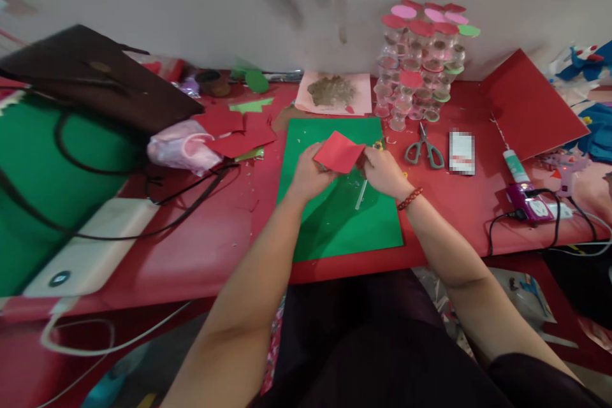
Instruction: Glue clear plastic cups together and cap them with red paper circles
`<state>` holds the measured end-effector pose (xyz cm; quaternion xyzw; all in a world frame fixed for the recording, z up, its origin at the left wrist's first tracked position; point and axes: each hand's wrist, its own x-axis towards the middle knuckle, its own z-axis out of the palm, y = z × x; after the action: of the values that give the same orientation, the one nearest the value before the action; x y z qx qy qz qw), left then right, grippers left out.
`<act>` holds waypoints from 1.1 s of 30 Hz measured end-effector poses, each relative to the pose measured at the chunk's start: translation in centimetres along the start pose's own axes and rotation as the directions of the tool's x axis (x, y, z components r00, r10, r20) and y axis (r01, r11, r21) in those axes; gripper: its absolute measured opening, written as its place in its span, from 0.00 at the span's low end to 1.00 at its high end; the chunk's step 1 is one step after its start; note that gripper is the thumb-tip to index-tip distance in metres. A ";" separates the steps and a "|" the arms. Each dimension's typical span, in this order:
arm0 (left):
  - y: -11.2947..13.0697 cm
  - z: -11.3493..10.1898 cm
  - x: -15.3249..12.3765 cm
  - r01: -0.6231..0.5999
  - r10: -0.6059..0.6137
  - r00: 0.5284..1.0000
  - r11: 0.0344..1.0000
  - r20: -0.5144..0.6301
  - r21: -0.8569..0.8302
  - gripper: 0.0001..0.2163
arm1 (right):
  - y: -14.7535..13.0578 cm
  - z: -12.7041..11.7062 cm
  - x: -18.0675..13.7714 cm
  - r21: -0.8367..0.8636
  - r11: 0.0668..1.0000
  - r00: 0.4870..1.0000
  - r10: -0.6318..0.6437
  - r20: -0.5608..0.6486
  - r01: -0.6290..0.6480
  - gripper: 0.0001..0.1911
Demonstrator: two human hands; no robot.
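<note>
A small piece of red paper (338, 153), slightly bent, is held up between my two hands. My left hand (310, 172) grips its left side, the fingers partly behind it. At its right corner, my right hand (378, 169) is closed on the paper, fingertips pinched together. Beneath both hands lies a green sheet (349, 223) on the red table (229, 217). A thin whitish strip (362, 194) rests on the green sheet below my right hand. Something small and yellow shows beside the right hand, too little to name.
Scissors (423, 152) lie right of the green sheet, near a stack of clear plastic cups (415, 83) topped with paper discs. Further right are a red board (533, 105), a purple power adapter (530, 204) and cables. A white power bank (90, 245) and dark bag (95, 76) are left.
</note>
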<state>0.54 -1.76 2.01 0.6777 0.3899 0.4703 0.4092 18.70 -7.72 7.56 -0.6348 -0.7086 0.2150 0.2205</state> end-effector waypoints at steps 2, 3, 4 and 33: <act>0.3 0.0 -0.1 0.052 -0.052 0.999 0.991 0.003 -0.126 0.28 | 0.1 0.0 0.1 0.159 0.987 0.999 -0.035 0.007 0.033 0.13; 0.5 0.0 -0.2 0.078 -0.078 0.997 0.981 0.005 -0.176 0.28 | 0.0 0.1 0.1 0.241 0.970 0.999 -0.046 -0.001 0.044 0.13; 0.7 0.1 -0.2 0.102 -0.103 0.995 0.970 0.007 -0.219 0.28 | 0.0 0.3 0.2 0.319 0.946 0.998 -0.056 -0.010 0.056 0.15; 1.6 -0.5 0.1 0.204 -0.179 0.978 0.924 0.105 -0.322 0.23 | 2.1 -0.2 0.7 0.750 0.651 0.993 -0.094 -0.076 0.119 0.16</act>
<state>0.33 -2.14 3.66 0.5749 0.3542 0.4617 0.5753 20.45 -6.78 6.53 -0.4472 -0.5886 0.4659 0.4863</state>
